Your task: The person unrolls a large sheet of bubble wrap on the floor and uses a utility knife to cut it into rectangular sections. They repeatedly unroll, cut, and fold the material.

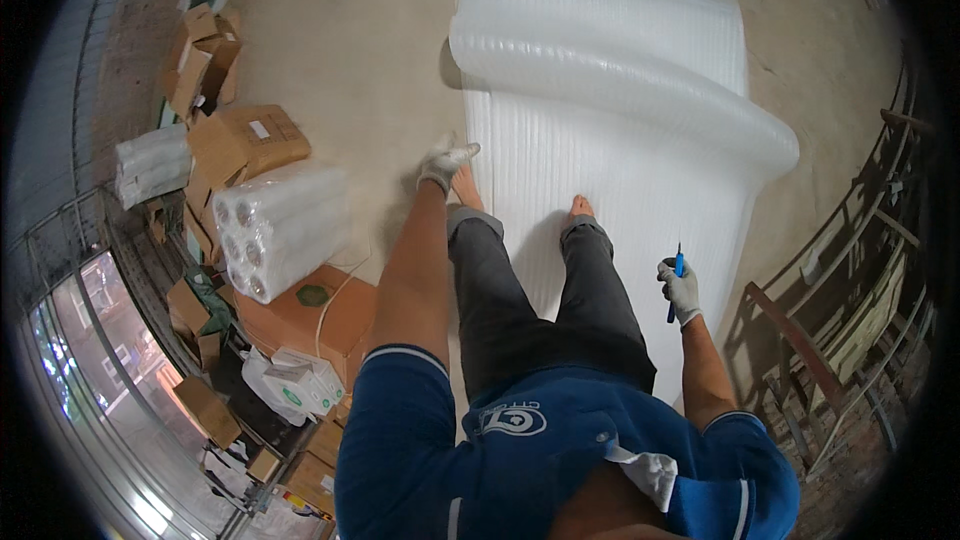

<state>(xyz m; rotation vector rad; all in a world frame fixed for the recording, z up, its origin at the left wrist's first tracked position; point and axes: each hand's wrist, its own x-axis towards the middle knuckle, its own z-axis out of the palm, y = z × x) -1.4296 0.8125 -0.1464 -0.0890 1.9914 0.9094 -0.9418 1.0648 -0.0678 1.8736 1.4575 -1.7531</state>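
Head view shows a long white ribbed sheet (640, 180) lying on the floor (360, 50), spread in front of the person and beneath the right foot (583, 207), with the left foot (467, 189) at its left edge. The gloved right hand (682, 290) is closed around a slim blue tool (679, 266), held above the right part of the sheet. The gloved left hand (445, 165) is low beside the sheet's left edge, near the left foot, fingers directed toward that edge; whether they pinch the material or only touch it, I cannot tell.

As for progress, the laying-out seems well advanced: the stretch around the feet lies mostly flat. Judging by how it lies, smoothing is unfinished, since a raised, curled fold (640, 80) crosses the sheet farther off. No cut can be made out.

The sheet's long axis runs away from the person, its ribs following that length. The fold lies crosswise and slanted, its right end nearer the person and jutting past the sheet's right edge. The tool's long axis runs roughly along the sheet's length, its thin dark tip pointing away from the person.
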